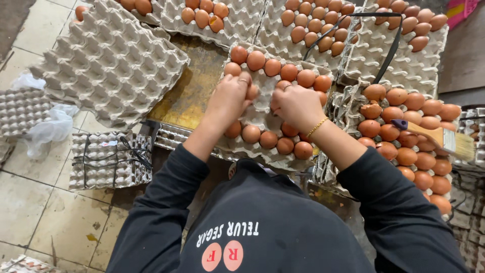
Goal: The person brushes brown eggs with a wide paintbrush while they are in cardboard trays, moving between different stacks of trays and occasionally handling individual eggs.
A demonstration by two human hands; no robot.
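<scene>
A grey cardboard egg tray [262,108] lies in front of me, with brown eggs along its edges and bare cups in the middle. My left hand [230,96] rests over the tray's left part, its fingers closed on a brown egg [251,92]. Over the centre right of the tray, my right hand [295,103] is curled with its knuckles up; a ring and a gold bracelet show, and what it holds is hidden. Both arms wear black sleeves.
A full tray of brown eggs [409,131] with a paintbrush [444,139] on it stands at the right. Partly filled trays [323,25] line the back. Empty tray stacks [111,60] lie at the left, a tied bundle [108,159] and plastic bags [48,129] on the tiled floor.
</scene>
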